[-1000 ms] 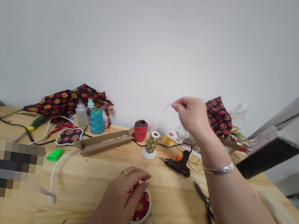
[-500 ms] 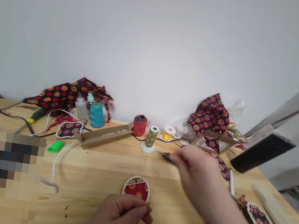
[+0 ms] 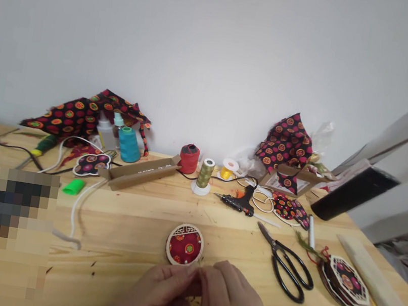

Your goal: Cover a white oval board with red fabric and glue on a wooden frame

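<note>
My left hand (image 3: 164, 288) and my right hand (image 3: 230, 300) meet at the near middle of the table. Both are closed, fingertips pinched together; whatever lies between them is too small or hidden to name. Just beyond the fingertips lies a round ornament (image 3: 185, 247), red patterned fabric within a pale wooden ring with a fretwork top. Black-handled scissors (image 3: 288, 268) rest to the right of my right hand. Farther back, a black glue gun (image 3: 238, 203) lies on its side.
Along the wall stand a teal thread cone (image 3: 129, 146), a red spool (image 3: 188, 159), a green spool (image 3: 205, 174) and a long cardboard box (image 3: 143, 174). Octagonal ornaments (image 3: 348, 282) are stacked at right. A black roll (image 3: 355, 193) leans behind. A green cap (image 3: 73, 186) lies left.
My right hand has come back from the glue gun to meet my left hand, uncovering the glue gun and the scissors. The view has shifted slightly.
</note>
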`<state>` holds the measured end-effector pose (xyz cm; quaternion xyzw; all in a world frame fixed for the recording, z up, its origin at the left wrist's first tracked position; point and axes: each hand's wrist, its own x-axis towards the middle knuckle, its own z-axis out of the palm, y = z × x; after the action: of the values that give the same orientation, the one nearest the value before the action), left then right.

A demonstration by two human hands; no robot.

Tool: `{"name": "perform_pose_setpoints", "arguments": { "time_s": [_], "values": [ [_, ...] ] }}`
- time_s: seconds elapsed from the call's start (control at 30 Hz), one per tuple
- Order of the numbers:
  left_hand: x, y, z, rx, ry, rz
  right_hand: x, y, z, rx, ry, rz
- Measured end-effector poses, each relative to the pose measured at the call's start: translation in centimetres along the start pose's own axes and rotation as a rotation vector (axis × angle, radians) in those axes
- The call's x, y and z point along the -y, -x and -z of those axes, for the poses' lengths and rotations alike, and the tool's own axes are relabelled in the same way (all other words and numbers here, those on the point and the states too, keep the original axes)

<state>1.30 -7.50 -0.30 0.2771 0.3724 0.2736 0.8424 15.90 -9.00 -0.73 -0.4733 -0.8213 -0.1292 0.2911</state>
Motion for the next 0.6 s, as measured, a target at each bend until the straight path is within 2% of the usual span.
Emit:
{"name": "perform_pose_setpoints", "arguments": {
  "time_s": [0.23, 0.5, 0.6],
  "values": [
    [-0.2, -0.1, 0.1, -0.044, 0.009, 0.037, 0.6, 0.5, -0.5, -0.015, 0.056, 0.030],
    [-1.1, 0.5, -0.7, -0.246, 0.083, -0.028, 0.8, 0.6, -1.0, 0.000, 0.033, 0.020],
    [-1.3, 0.6, -0.5, -0.263, 0.081, -0.044, 0.8, 0.6, -1.2, -0.004, 0.018, 0.042]
  ]
}}
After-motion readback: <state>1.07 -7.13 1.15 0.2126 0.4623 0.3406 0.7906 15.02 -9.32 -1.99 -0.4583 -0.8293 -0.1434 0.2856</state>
